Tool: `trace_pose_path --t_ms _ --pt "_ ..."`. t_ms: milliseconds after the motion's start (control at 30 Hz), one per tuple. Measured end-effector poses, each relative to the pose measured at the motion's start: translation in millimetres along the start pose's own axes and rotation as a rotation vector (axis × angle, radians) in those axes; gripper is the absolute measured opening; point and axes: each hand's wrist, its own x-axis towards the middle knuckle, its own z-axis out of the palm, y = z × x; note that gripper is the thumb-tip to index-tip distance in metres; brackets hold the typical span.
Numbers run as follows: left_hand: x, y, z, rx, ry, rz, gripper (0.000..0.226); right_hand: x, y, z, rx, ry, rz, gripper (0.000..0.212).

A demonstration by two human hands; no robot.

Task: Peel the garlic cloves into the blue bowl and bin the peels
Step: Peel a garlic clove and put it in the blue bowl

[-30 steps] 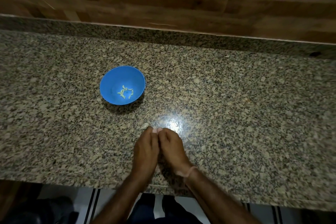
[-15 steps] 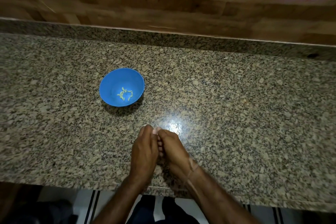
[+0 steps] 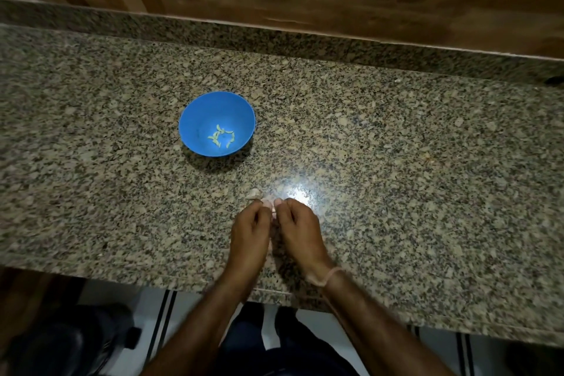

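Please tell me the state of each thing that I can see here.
blue bowl: upright, few peeled cloves inside.
left hand: curled, pinches the garlic clove.
right hand: curled, pinches the same clove.
garlic clove: held between both hands, mostly hidden.
pale scrap: loose on the counter.

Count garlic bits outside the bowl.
2. A loose bit lies on the counter just beyond the left hand; a pinched bit sits between it and the right hand. Palms may hide more.

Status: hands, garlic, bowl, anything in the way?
Copy: left hand and right hand pinch one garlic clove. In blue bowl: peeled cloves. On counter beyond hands: pale scrap; bowl path open.
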Motion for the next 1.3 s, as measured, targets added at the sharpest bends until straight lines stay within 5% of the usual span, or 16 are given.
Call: trace_pose_path --t_ms 67,100,300,400,633,800,867,1033,1133,1300 --pt "-2 6 1 -0.239 -0.059 -0.295 0.037 -1 3 -1 -0.133 0.043 -0.173 0.04" --pt "-2 7 0 -0.212 -0.078 -0.291 0.038 2 4 -2 -0.149 0.049 -0.201 0.039" --pt "-1 -5 -12 -0.073 -0.028 -0.137 0.036 7 20 -12 -0.078 -0.01 -0.16 0.006" --pt "-3 -8 -14 -0.064 -0.096 -0.146 0.037 8 22 -13 0.036 -0.053 -0.088 0.006" --pt "-3 -6 -17 0.371 -0.071 0.209 0.036 5 19 -11 0.242 -0.127 0.119 0.016" --pt "2 1 -7 -0.277 -0.174 -0.438 0.032 -4 11 -6 -0.07 0.049 -0.146 0.014" --pt "0 2 -5 -0.359 -0.169 -0.498 0.031 -6 9 -3 -0.085 0.06 -0.161 0.016" --pt "-10 -10 -10 0.427 0.011 0.228 0.028 3 5 -8 0.329 -0.068 0.282 0.015" --pt "-8 -15 -10 0.522 0.016 0.343 0.023 -1 8 -3 0.451 -0.073 0.406 0.019" --pt "-13 2 -2 0.016 -0.128 -0.19 0.028 -6 14 -6 0.0 0.037 -0.097 0.01"
